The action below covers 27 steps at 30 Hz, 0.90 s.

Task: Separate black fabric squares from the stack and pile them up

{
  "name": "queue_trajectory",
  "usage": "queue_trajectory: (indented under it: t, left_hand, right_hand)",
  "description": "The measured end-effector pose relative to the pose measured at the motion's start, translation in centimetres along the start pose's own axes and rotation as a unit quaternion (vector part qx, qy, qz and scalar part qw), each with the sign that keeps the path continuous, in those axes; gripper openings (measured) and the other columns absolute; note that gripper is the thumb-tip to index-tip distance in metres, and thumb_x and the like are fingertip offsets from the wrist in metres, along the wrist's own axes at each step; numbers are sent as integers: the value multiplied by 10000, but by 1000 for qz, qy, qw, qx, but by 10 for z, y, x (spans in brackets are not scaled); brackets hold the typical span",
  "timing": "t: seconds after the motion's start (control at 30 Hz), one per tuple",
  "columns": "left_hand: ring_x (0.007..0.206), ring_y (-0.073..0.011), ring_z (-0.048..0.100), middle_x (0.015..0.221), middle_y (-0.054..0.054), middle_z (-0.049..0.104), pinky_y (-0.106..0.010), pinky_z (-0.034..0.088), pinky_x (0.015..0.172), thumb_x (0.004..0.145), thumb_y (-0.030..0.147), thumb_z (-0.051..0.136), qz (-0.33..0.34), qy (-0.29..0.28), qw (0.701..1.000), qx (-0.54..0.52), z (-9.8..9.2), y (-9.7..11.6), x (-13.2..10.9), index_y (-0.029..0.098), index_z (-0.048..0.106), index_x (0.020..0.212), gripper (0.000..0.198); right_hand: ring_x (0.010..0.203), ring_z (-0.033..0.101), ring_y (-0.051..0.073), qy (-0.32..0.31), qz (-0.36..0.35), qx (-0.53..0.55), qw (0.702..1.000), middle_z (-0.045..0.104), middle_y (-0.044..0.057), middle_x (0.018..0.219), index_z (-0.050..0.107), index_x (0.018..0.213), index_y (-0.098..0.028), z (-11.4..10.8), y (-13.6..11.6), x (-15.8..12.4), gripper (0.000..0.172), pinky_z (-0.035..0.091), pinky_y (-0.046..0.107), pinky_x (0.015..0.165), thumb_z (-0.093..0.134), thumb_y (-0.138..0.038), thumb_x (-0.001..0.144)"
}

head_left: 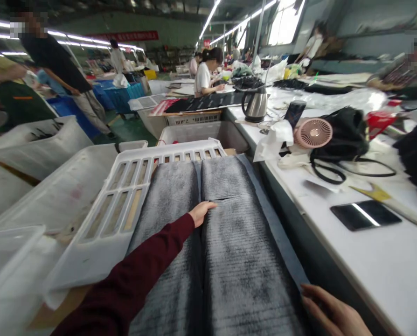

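Two tight rows of grey stacked sheets [225, 233] fill a white slatted crate [124, 196] in front of me. My left hand [200, 212], in a dark red sleeve, reaches in and rests with fingers stretched on the top edge of the right row, by a gap in it. My right hand [329, 312] is at the bottom right, fingers together against the near right edge of the same row; what they grip is partly hidden.
A white table [369, 261] runs along the right with a phone [365, 214], a pink fan [313, 133], a black bag [344, 133] and a kettle [255, 103]. White bins [37, 144] stand left. Other people work further back and at left.
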<state>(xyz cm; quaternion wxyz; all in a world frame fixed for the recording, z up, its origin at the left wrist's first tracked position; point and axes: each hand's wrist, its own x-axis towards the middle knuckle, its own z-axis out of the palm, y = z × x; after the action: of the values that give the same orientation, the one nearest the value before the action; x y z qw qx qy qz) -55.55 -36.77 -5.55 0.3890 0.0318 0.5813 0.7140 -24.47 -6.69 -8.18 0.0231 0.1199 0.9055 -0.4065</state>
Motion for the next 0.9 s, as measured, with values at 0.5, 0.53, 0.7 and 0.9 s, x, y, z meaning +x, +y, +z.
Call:
queue_trajectory:
  t: [0.5,0.53,0.7,0.9]
  left_hand:
    - [1155,-303,578,1171,-98,693,-385,357,1037,725,239,644,85,-105,987,89,23,14,-28,145,735,1076,374]
    - [1171,-313,567,1191,-97,684,-398,348,1048,719,235,646,86,-111,985,97,25,15,-30,150,741,1064,368]
    - [1230,-336,526,1289,-99,630,-428,325,1076,724,242,636,87,-121,980,130,24,16,-37,165,760,978,293]
    - [1160,-327,577,1233,-127,659,-421,379,1038,752,276,624,46,-71,995,57,18,10,-39,135,746,928,256]
  right_hand:
    - [1270,462,245,-52,-161,-43,985,573,69,1334,580,1296,-251,-18,-150,217,532,324,447,1076,251,-533,987]
    - [1269,452,248,-65,-175,-52,981,596,56,1302,619,1239,-268,-12,-158,226,513,300,464,1078,250,-526,993]
    - [1084,522,298,-142,-194,-108,965,697,61,836,726,890,-270,1,-162,260,414,252,581,1013,393,-503,970]
    - [1101,498,338,-159,-129,-75,976,658,93,788,719,751,-227,-12,-132,279,511,251,562,1009,411,-590,937]
